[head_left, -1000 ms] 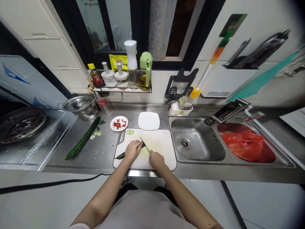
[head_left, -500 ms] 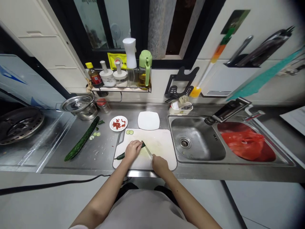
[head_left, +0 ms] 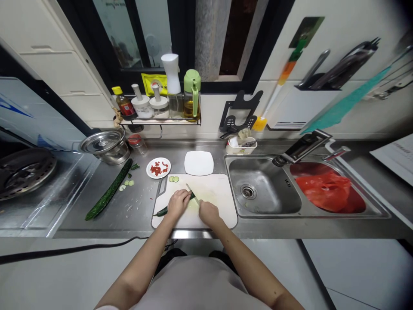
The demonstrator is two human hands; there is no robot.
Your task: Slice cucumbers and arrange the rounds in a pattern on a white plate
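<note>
So the left hand [head_left: 178,204] is curled over a long dark green cucumber [head_left: 161,212] lying on the white rectangular cutting board [head_left: 217,206], and the right hand [head_left: 209,213] has a narrow metal knife [head_left: 196,199] gripped, blade right by the cucumber's far end. Two round pale green slices [head_left: 174,179] sit near the board's far left corner.

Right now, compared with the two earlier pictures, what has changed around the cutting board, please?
The right hand has pushed the knife forward and slightly left, away from the body, after drawing it back half a second ago. Nothing was newly grasped or let go. The left hand still holds the green vegetable on the cutting board; the cut slices there have stayed put.
</note>
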